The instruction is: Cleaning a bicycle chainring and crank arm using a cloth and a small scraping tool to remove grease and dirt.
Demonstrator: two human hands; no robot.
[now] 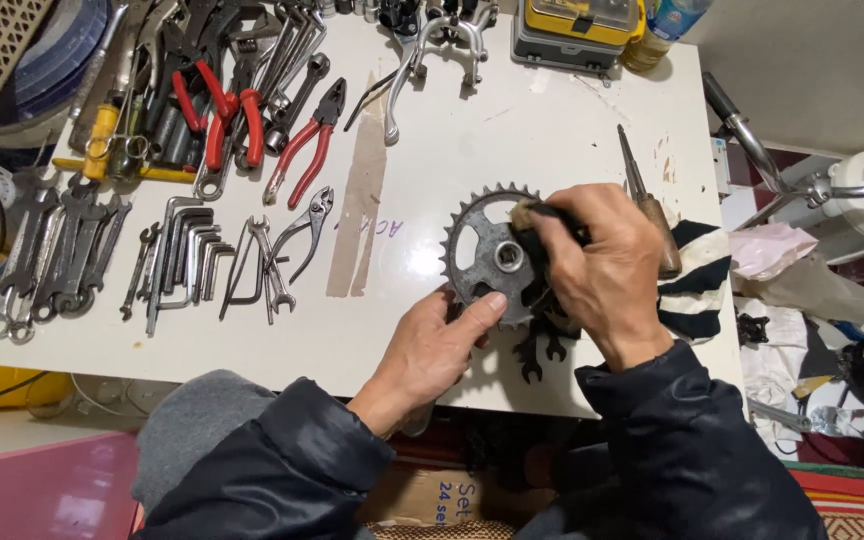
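Right hand: right hand (602, 265) lies over the 3 o'clock side of the chainring (487, 255), fingers curled shut on a small dark brush (542, 222) whose pale tip touches the ring's upper rim at about 1 o'clock.
Left hand: left hand (437, 350) comes in from 7 o'clock, thumb pressed on the ring's lower edge, fingers closed under the rim, so it is clamped on the chainring.
Chainring: grey toothed metal disc with cut-out spokes and a square centre hole, tilted slightly up off the white desk (432, 160), in the near right part of the desk.
Small spanners: a few dark small spanners (542, 355) lie on the desk at 5 o'clock from the ring, just beside the right wrist.
Screwdriver: wooden-handled screwdriver (652, 215) lies at 2 o'clock from the ring, its blade pointing away, partly behind the right hand.
Cloth: striped black and white cloth (697, 285) at 3 o'clock, at the desk's right edge.
Tape strip: brownish tape strip (360, 200) stuck on the desk at 9 o'clock from the ring.
Pliers: red-handled pliers (304, 145) at 10 o'clock, well apart from the ring.
Hex keys: row of hex keys (187, 250) further out at 9 o'clock, with open-ended wrenches (62, 255) beyond them near the desk's left edge.
Brake calipers: silver brake calipers (432, 45) at 12 o'clock along the far edge.
Case: yellow and grey case (577, 30) at 1 o'clock on the far edge.
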